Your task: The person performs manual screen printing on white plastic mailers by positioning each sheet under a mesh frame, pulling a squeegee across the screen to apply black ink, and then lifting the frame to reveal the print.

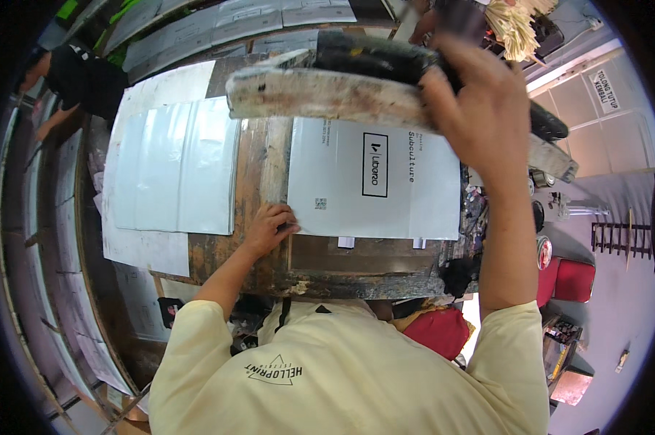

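Note:
A flat white plastic bag (378, 196) with black print, a boxed logo and a small square code lies on the stained wooden worktable. At its lower left corner, my left hand (271, 226) has its fingers curled together on the edge. My right hand (480, 101) is wrapped round the far side of a paint-stained wooden printing frame (327, 94), holding it tilted up above the bag's far edge. A dark bar (371, 58) shows along the frame, partly behind my fingers. To the left rests a stack of blank white plastic bags (171, 167).
Racks with rows of white printed sheets (284, 22) stand beyond the table and along the left. A person in black (88, 80) works at the left rack. Tins (543, 252) and a red chair (574, 280) are on the right.

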The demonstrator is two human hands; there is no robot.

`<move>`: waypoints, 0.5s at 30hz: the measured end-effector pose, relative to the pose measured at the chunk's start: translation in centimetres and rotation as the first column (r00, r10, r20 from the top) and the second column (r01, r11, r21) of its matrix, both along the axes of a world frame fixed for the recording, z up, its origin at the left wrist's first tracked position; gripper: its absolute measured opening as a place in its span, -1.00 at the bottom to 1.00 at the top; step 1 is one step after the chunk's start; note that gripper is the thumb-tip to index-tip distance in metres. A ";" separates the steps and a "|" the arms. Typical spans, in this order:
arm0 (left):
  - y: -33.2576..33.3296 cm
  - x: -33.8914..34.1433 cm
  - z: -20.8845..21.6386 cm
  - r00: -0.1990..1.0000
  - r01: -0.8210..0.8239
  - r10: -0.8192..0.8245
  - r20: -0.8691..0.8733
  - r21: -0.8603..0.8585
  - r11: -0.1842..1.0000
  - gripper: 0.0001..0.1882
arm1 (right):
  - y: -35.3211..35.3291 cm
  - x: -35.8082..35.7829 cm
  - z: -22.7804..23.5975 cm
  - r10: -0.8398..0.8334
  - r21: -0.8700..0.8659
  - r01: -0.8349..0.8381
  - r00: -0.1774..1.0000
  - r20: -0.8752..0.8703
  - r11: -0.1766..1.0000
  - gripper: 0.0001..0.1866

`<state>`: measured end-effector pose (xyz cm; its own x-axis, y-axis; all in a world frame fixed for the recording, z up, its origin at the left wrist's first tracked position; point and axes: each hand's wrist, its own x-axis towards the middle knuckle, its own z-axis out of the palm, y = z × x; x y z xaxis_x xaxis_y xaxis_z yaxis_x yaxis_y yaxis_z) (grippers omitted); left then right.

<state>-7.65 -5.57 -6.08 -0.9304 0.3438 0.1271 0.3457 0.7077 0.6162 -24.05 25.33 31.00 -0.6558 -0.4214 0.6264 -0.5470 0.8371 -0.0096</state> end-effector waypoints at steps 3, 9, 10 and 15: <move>0.0 -0.2 -0.7 1.000 0.010 -0.010 0.014 0.010 1.000 -0.80 | 0.2 -0.7 0.9 -0.010 0.045 0.006 0.995 0.097 0.999 -0.58; 0.5 -2.4 0.8 0.995 0.028 -0.026 0.099 -0.014 1.000 -0.75 | -1.3 0.6 2.3 0.005 -0.029 -0.002 0.997 0.083 1.000 -0.62; 0.5 -3.1 1.2 0.988 0.029 -0.027 0.154 -0.009 1.000 -0.74 | -1.3 0.8 2.5 0.019 -0.065 -0.012 0.995 0.096 0.998 -0.61; 3.9 -8.3 10.5 0.980 -0.136 0.116 0.161 0.120 0.983 -0.70 | 0.0 -1.1 0.7 0.034 -0.013 -0.035 0.999 -0.012 0.999 -0.58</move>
